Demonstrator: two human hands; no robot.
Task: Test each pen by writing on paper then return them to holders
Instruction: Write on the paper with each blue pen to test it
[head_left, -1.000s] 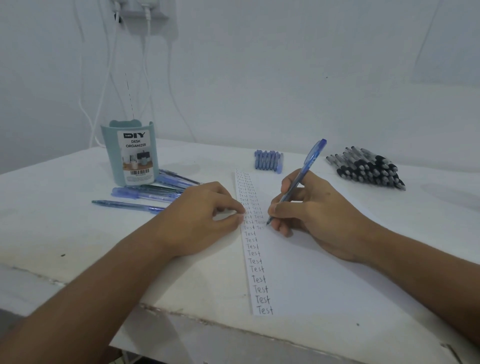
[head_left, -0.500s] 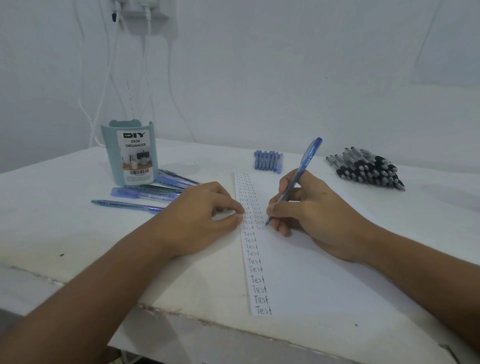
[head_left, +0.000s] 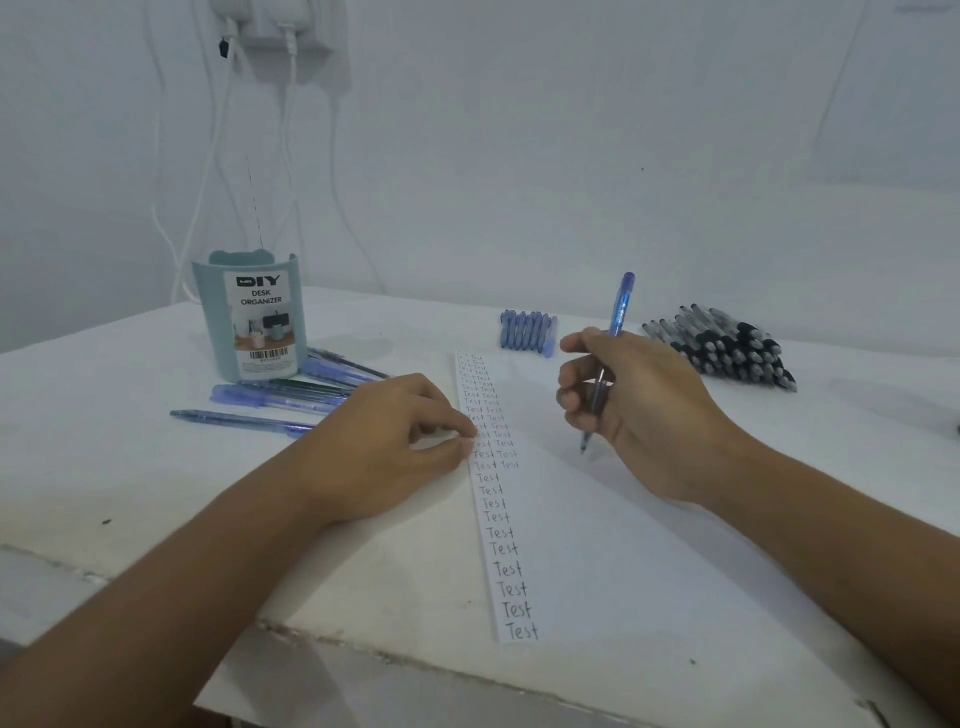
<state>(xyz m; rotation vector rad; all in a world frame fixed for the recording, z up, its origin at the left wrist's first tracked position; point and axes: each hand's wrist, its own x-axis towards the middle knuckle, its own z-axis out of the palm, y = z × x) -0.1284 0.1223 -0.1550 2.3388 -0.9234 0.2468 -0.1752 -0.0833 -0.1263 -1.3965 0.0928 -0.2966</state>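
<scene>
Grip: our right hand (head_left: 639, 410) pinches the blue pen (head_left: 610, 353), tip just off the paper (head_left: 597, 545)
Left hand (head_left: 384, 447): fingertips pin the sheet's edge so it won't slide
Holder (head_left: 249, 317): back left on the table (head_left: 104, 467), where we reckon it goes next

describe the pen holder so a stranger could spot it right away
Start at the white table and look to its far left, below the wall cables. The pale teal desk organizer stands upright there, behind loose blue pens. It alone stands up and carries a "DIY" label.
</scene>
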